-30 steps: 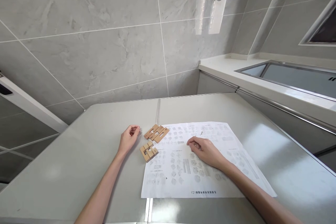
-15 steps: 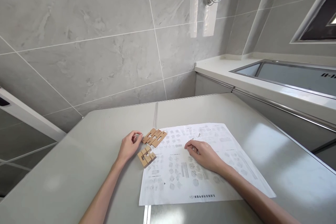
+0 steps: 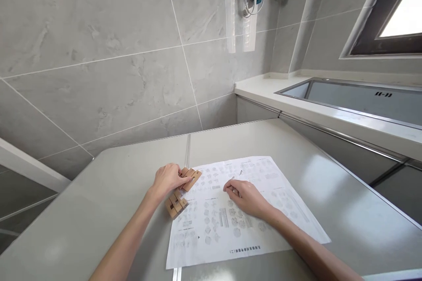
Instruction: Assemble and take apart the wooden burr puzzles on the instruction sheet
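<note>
My left hand (image 3: 169, 178) is over a row of flat wooden puzzle pieces with slots (image 3: 195, 178), its thumb across them and its fingers closed at their left end. Part of the row is hidden by the hand. Just below it, a second cluster of notched wooden blocks (image 3: 176, 204) sits at the left edge of the printed paper sheet (image 3: 211, 257). My right hand (image 3: 247, 196) rests on the sheet with its fingers curled together. Something small and pale shows by the fingertips, too small to name.
The sheet lies on a light grey tabletop (image 3: 89, 210) with a seam down it. A dark small mark or scrap (image 3: 241, 172) is near the sheet's top. A tiled wall (image 3: 132, 88) rises behind, and a counter with a sink (image 3: 346, 94) stands to the right.
My left hand has moved right onto the flat wooden pieces and closed on them. My right hand keeps its place on the sheet. The view has shifted slightly.
</note>
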The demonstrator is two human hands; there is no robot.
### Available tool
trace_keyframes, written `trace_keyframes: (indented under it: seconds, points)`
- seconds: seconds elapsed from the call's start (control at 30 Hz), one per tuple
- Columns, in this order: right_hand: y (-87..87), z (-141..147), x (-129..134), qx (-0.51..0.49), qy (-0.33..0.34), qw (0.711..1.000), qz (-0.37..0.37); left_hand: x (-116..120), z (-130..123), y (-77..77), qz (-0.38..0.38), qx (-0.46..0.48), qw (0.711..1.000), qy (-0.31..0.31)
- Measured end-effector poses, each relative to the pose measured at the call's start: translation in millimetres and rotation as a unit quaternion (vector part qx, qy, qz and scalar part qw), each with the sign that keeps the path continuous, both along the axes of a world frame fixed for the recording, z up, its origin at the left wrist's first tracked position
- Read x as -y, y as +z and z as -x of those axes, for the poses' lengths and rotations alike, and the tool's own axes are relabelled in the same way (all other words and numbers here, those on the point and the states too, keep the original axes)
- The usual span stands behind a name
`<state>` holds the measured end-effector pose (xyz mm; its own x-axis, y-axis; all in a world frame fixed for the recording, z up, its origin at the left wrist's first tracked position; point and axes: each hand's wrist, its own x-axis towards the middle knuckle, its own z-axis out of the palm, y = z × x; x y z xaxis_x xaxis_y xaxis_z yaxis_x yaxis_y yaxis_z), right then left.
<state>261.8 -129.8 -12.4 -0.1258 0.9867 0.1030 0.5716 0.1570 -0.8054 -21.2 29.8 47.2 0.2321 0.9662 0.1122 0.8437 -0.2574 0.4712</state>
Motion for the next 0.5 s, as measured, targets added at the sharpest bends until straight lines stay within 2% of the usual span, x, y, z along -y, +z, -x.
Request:
trace_keyframes:
  seconds: [0.2, 0.5]
  points:
    - [3.0, -1, -1, -0.001, 0.001, 1.0, -0.012, -16, -6, 5.3, 0.108, -0.136, 0.984, -0.036]
    - [2.6, -2, -3, 0.004, 0.007, 1.0, -0.023, -31, -31, 2.2, 0.138, -0.156, 0.976, -0.064]
